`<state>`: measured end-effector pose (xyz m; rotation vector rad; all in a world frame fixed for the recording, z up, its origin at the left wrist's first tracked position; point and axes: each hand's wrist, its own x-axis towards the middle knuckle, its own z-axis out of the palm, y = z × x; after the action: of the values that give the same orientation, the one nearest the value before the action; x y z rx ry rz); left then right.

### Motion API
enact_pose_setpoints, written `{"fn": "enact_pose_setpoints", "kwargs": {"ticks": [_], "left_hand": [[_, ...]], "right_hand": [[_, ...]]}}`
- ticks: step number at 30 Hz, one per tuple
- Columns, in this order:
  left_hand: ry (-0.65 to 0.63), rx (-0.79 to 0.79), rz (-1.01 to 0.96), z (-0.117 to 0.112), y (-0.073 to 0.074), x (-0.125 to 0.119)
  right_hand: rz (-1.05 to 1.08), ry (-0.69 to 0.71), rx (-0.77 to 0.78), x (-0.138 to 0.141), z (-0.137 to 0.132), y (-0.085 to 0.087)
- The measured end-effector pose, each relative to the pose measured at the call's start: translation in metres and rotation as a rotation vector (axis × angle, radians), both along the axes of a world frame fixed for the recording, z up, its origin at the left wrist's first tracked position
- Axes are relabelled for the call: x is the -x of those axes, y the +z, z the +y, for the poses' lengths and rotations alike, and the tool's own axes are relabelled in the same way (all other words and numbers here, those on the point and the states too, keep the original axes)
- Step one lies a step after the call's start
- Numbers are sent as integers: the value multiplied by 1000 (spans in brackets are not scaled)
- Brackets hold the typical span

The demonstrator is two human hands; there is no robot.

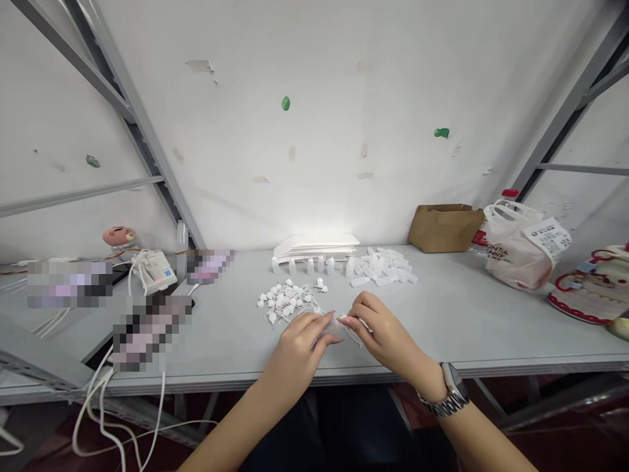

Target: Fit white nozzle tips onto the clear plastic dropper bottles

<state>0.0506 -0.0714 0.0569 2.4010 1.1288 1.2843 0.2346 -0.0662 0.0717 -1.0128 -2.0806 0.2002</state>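
My left hand and my right hand meet over the grey table, near its front edge. Both pinch a small clear plastic bottle between their fingertips; a thin white tethered cap hangs by my right fingers. Just behind my left hand lies a heap of small white caps. Further back stand several small capped bottles in a row, with a pile of clear empty bottles to their right. A metal watch is on my right wrist.
A stack of white sheets lies against the wall. A brown paper bag, a white plastic bag and a red-and-white item sit at the right. White cables and a power strip are at the left.
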Motion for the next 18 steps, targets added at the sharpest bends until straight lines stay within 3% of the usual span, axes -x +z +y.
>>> {"fn": "enact_pose_setpoints", "kwargs": {"ticks": [9,15,18], "left_hand": [[29,123,-26,-1,4,1],[27,-62,-20,-2,-3,-4],[46,-192,52,-2,-8,-7]], "right_hand": [[-25,98,-35,-8,-1,3],[-160,-15,-50,0,-3,-1],[-159,-43,24,4,-3,-1]]}}
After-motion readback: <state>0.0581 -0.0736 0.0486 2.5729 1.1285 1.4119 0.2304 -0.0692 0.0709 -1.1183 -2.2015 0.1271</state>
